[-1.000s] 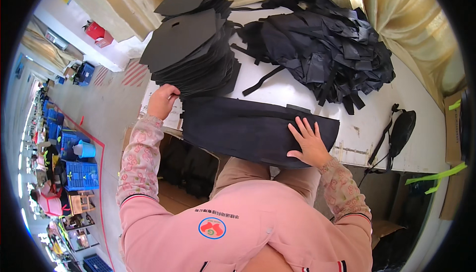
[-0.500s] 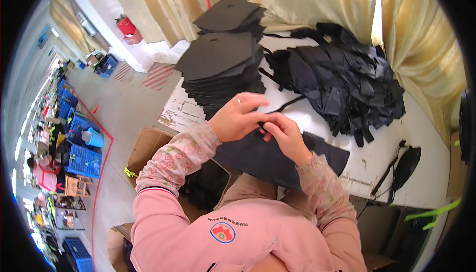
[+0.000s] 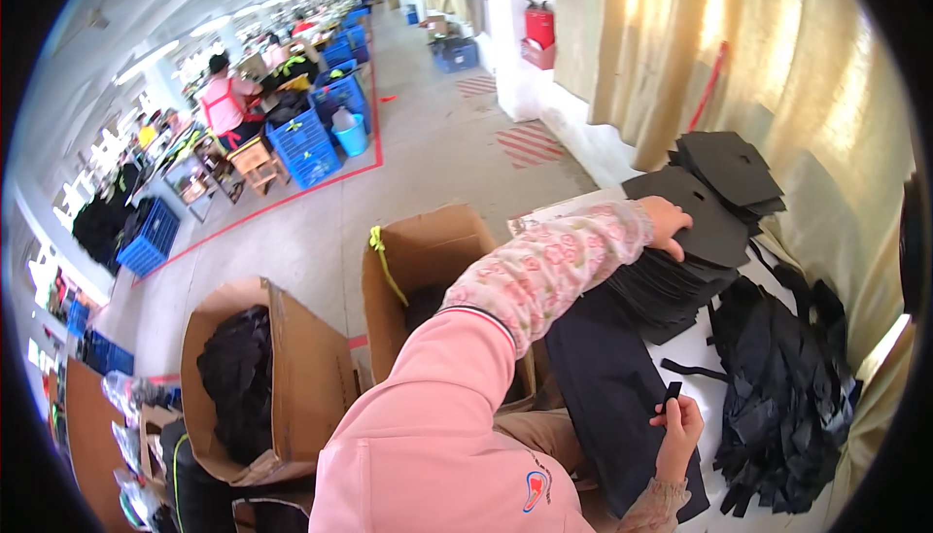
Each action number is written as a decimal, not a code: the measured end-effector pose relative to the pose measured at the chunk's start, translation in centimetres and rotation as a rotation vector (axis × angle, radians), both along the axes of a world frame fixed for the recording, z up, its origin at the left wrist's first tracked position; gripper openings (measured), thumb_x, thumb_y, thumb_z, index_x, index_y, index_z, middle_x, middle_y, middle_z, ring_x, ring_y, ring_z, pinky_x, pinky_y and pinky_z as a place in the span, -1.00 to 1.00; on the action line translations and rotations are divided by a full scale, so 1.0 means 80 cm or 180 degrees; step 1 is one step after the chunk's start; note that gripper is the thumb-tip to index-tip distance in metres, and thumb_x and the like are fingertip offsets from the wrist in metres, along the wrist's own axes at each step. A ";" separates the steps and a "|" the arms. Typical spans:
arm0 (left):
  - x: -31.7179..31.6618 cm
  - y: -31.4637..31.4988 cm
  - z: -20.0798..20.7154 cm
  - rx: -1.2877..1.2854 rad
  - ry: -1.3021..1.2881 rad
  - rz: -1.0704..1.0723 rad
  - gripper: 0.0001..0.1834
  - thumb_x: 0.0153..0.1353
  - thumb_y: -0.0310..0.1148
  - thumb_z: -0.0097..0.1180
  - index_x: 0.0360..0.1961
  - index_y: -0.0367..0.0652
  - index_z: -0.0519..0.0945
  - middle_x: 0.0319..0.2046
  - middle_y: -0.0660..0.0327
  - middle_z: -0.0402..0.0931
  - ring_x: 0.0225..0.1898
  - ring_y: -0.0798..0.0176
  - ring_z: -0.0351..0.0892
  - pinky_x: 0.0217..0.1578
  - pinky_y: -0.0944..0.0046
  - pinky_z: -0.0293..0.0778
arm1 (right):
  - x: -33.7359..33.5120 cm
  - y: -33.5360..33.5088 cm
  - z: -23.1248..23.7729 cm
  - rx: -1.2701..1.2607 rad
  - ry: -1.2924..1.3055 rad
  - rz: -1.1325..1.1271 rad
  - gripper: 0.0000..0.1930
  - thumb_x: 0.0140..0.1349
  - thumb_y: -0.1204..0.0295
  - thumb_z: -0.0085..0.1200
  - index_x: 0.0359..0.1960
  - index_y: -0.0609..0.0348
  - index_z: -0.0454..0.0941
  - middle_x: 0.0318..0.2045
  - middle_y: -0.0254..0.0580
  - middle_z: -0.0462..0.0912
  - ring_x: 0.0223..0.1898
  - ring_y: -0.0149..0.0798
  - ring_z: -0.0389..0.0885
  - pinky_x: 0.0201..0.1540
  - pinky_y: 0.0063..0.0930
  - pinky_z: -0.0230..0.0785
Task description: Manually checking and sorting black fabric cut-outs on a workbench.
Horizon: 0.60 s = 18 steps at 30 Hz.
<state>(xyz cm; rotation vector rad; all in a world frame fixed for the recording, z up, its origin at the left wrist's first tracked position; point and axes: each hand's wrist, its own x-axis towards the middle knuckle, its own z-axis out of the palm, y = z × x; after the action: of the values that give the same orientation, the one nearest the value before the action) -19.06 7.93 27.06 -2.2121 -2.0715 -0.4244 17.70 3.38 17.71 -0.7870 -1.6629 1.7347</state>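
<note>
My left hand [image 3: 666,226] reaches across to a tall stack of black panels [image 3: 695,212]. Its fingers are apart and rest near the edge of the top panel. A short black strap [image 3: 672,394] is pinched upright between the thumb and fingers of my right hand [image 3: 682,426]. Beneath that hand, a dark fabric piece [image 3: 607,387] lies over the table edge and my lap. To the right of the stack is a heap of black straps and fabric pieces [image 3: 782,392], with one strap end pointing toward my right hand.
A second pile of black panels [image 3: 731,169] stands behind the first. Open cardboard boxes [image 3: 316,387] with dark fabric are at my left. A curtain [image 3: 807,96] hangs behind the white table [image 3: 692,356]. Farther off are blue crates [image 3: 303,147] and a seated person [image 3: 228,105].
My view has swung left. My left hand has moved away from my right hand to the panel stack. My right hand keeps a small black piece, now plainly a strap.
</note>
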 end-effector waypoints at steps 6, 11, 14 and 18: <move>0.004 0.010 -0.013 0.0116 -0.0305 0.0305 -0.47 0.19 -0.12 0.05 0.13 -0.17 0.42 -0.06 -0.07 0.56 -0.03 -0.11 0.56 0.00 -0.01 0.47 | -0.020 -0.002 -0.005 -0.0120 -0.0107 0.0122 -0.89 0.37 0.48 0.00 -0.24 0.30 0.49 -0.45 -0.23 0.60 -0.55 -0.48 0.52 -0.41 -0.64 0.41; 0.006 0.013 -0.027 0.0474 -0.0314 0.0514 -0.49 0.09 -0.37 0.01 0.12 -0.21 0.42 -0.09 -0.02 0.55 -0.02 -0.09 0.55 0.01 0.00 0.46 | -0.032 0.000 -0.012 -0.0055 -0.0127 0.0085 -0.89 0.38 0.47 0.00 -0.24 0.27 0.48 -0.43 -0.23 0.60 -0.57 -0.51 0.48 -0.43 -0.67 0.35; -0.002 0.000 -0.029 0.0977 -0.0395 0.0323 -0.50 0.08 -0.39 0.01 0.11 -0.21 0.44 -0.11 -0.01 0.54 0.00 -0.06 0.53 0.02 0.00 0.44 | -0.039 0.006 -0.016 0.0173 -0.0062 0.0024 -0.89 0.39 0.46 -0.01 -0.24 0.26 0.48 -0.42 -0.25 0.59 -0.57 -0.55 0.45 -0.44 -0.69 0.32; 0.047 -0.044 0.023 0.2170 -0.1427 -0.0404 -0.47 0.08 -0.48 0.03 0.15 -0.24 0.44 0.08 -0.12 0.47 0.13 -0.15 0.44 0.18 0.00 0.35 | -0.040 0.027 -0.005 0.0767 -0.0225 -0.0835 -0.88 0.41 0.45 -0.02 -0.24 0.24 0.49 -0.37 -0.27 0.58 -0.59 -0.60 0.37 -0.47 -0.73 0.27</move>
<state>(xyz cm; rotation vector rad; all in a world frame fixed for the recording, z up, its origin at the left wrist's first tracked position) -15.32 4.45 28.93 -1.9266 -1.5714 -1.4923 14.54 5.53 17.33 -0.9141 -1.6906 1.3141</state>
